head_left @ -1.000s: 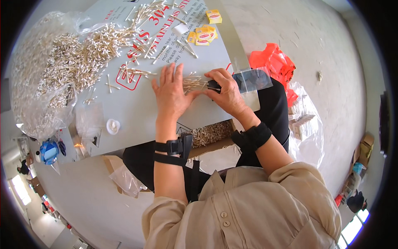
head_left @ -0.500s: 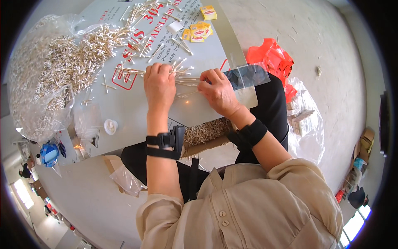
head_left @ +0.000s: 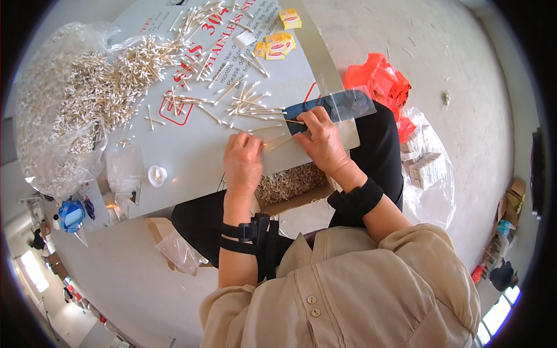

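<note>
L fisheye head cam looks dn onto nearby table (head_left: 191, 145).

Bright, even light is filling the scene; the left window (head_left: 33, 271) and right window (head_left: 496, 317), both near, are glaring white, the right one fringing blue; the table (head_left: 185, 153) is throwing orange glints at its near left; the bag (head_left: 38, 127) is shining; the swabs (head_left: 136, 64) are looking fairly sharp; fisheye curvature is bending the edges, black closing round.
</note>
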Action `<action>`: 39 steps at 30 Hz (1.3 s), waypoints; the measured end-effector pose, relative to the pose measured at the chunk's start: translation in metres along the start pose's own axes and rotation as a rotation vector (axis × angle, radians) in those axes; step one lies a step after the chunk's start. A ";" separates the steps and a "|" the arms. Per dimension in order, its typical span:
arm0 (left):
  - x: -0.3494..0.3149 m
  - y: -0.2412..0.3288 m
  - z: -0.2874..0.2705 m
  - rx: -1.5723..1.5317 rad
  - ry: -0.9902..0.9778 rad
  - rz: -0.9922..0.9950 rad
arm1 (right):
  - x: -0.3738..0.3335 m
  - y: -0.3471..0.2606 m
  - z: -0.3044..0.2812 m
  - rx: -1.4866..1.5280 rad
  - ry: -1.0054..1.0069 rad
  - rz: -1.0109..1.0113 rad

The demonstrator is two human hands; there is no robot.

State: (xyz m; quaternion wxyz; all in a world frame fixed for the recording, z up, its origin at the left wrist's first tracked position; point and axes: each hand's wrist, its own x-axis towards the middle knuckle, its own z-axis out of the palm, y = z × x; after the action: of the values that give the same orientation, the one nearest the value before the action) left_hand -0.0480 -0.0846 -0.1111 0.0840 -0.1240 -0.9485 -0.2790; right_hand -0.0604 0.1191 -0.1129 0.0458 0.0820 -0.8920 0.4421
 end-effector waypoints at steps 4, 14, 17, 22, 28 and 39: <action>0.009 0.014 0.004 -0.069 0.075 -0.111 | 0.000 0.000 -0.005 -0.016 -0.067 0.027; 0.015 -0.032 -0.005 0.098 0.171 -0.195 | 0.018 -0.006 -0.001 -0.098 -0.060 -0.146; 0.014 -0.041 -0.015 0.193 0.152 -0.186 | 0.021 0.006 0.008 -0.098 -0.094 -0.251; 0.016 -0.029 -0.006 0.185 0.192 -0.222 | 0.017 0.011 0.011 -0.107 -0.031 -0.348; 0.034 0.004 0.023 0.080 0.135 -0.089 | 0.015 0.010 0.013 -0.173 -0.074 -0.331; 0.049 0.011 0.010 0.123 0.018 0.043 | -0.002 0.011 -0.005 -0.010 -0.151 -0.244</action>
State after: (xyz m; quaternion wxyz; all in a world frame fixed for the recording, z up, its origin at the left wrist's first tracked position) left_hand -0.0930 -0.0612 -0.1028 0.1060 -0.1366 -0.9602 -0.2192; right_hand -0.0603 0.1303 -0.1189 0.0321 0.2227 -0.8785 0.4215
